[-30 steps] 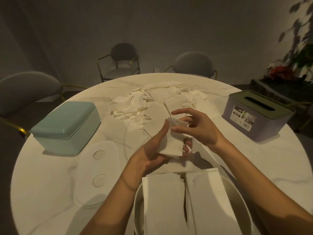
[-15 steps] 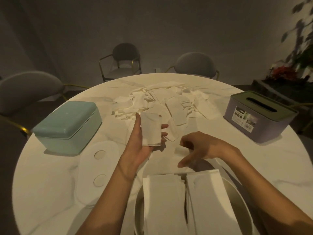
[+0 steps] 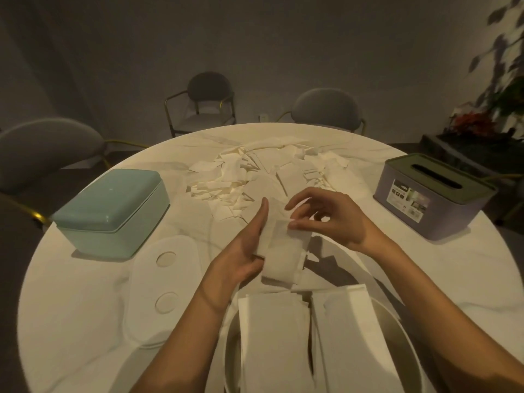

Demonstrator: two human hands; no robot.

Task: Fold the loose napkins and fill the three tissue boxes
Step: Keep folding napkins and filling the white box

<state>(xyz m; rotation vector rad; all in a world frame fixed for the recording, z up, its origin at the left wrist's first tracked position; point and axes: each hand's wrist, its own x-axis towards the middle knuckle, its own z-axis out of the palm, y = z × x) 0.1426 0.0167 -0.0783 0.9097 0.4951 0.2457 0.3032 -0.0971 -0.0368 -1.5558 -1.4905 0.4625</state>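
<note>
Dim, warm light falls from above onto the round table [image 3: 71,307], leaving the walls grey. Soft shadows pool under both hands. Wide-angle distortion bends the edges; grain softens distant chairs [image 3: 211,106].

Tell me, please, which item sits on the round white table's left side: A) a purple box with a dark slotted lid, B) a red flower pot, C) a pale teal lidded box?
C: the pale teal lidded box stands left of the loose napkin pile, lid shut.
</note>
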